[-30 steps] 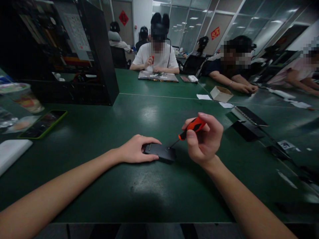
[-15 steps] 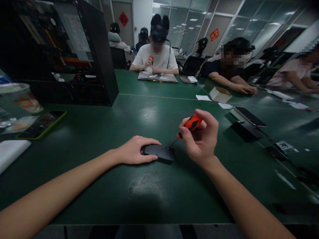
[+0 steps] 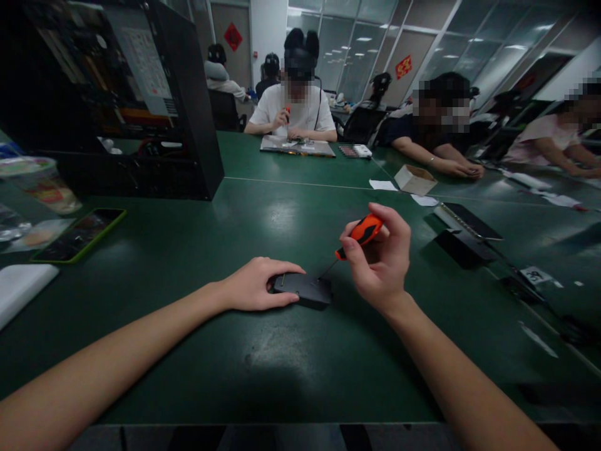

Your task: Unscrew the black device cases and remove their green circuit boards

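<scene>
A small black box-shaped device (image 3: 307, 289) lies on the green table (image 3: 206, 363). My left hand (image 3: 256, 285) grips its left end, thumb along the near side and fingers along the far side. In my right hand (image 3: 382, 257) is a screwdriver (image 3: 367, 229) with an orange and black handle, pinched between thumb and fingers. Its thin shaft slants down to the left, and the tip meets the top of the device near its right end. Too small to make out is whatever lies under the tip.
An open black computer case (image 3: 188, 113) stands at the left, with a phone (image 3: 79, 235) and a plastic cup (image 3: 42, 181) near it. Farther right are a small box (image 3: 416, 180) and a dark flat device (image 3: 472, 220). Across the table a person (image 3: 295, 106) works with a screwdriver.
My right hand has turned the screwdriver handle slightly, with the tip staying on the device. The device and my left hand have shifted a tiny bit to the right.
</scene>
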